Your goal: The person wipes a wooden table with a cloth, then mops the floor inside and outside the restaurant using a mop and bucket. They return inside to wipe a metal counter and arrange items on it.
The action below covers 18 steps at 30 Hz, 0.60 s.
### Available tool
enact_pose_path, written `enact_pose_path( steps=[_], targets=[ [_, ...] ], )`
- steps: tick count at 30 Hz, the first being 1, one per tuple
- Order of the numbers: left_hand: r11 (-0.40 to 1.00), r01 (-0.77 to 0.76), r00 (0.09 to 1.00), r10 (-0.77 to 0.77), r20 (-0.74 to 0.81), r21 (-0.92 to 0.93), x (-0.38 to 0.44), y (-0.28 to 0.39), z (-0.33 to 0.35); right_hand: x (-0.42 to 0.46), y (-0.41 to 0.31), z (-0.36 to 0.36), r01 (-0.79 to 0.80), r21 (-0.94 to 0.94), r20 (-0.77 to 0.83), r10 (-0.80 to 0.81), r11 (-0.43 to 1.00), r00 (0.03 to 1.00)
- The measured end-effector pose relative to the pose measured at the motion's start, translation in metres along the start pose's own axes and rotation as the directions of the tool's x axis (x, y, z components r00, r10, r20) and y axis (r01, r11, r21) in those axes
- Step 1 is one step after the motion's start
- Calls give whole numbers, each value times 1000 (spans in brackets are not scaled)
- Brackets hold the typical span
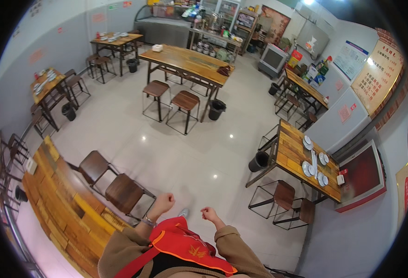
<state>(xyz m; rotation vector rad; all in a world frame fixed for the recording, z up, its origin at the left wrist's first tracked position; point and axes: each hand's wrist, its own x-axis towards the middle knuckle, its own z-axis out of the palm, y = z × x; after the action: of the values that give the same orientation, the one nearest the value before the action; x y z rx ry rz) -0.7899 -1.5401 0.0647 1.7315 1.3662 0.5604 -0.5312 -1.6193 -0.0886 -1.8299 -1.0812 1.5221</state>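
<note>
Both of my hands hang in front of a red apron with orange edging, over the pale tiled floor. My left hand, with a bracelet at the wrist, is curled and close to a dark wooden chair; nothing shows in it. My right hand has its fingers loosely bent, and no object is visible in it. One grey shoe shows between the hands. A long plank-top table stands at the left, beside the chair.
At the right, a wooden table bears several bowls on plates, with stools and a black bin near it. A larger table with stools and a bin stands ahead. More set tables line the left wall.
</note>
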Motion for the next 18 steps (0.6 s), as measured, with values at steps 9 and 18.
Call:
enact_pose_path(
  steps=[9,18],
  targets=[
    [938,-347,899,334,282,-6,241,111,63,-13,146,-173,-328,125,-244,349,936,905],
    [996,86,990,-86,-113,3,424,72,108,143,98,-306,-536,307,-189,602,787,776]
  ],
)
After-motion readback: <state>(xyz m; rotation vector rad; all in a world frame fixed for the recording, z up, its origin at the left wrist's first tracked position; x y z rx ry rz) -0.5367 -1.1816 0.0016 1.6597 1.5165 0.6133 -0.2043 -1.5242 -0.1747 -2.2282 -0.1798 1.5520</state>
